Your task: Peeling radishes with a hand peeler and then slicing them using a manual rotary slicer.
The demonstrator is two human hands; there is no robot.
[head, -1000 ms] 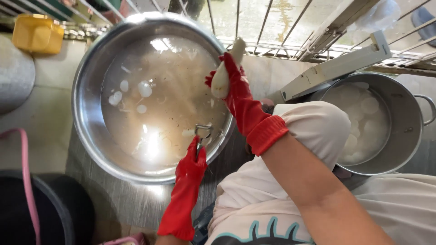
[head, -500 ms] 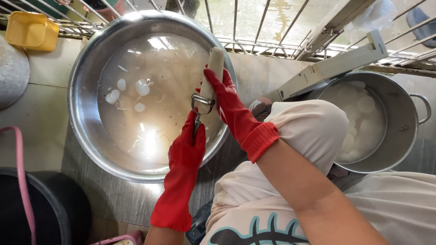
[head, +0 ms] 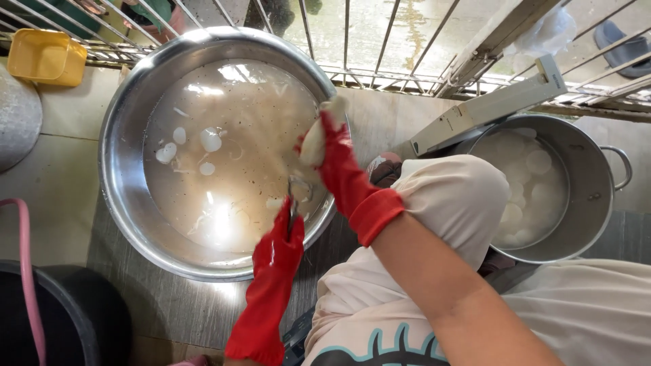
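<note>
1. Head view: I see both hands in red rubber gloves over a large round steel basin [head: 129, 203] of cloudy water on the floor.
2. Right hand [head: 336, 159]: fingers clamped on a pale, peeled oblong root vegetable [head: 315, 135], held above the basin's right rim.
3. Left hand [head: 278, 244]: fingers closed on a small metal peeler [head: 293, 196], its head just below the root; I can't tell if they touch.
4. White round slices [head: 210, 140] float in the basin water, upper left.
5. Steel pot with side handle [head: 597, 203] sits to the right, beyond the knee, holding pale round pieces in water.
6. Yellow plastic tub [head: 41, 57] far top left, by the metal railing [head: 380, 41].
</note>
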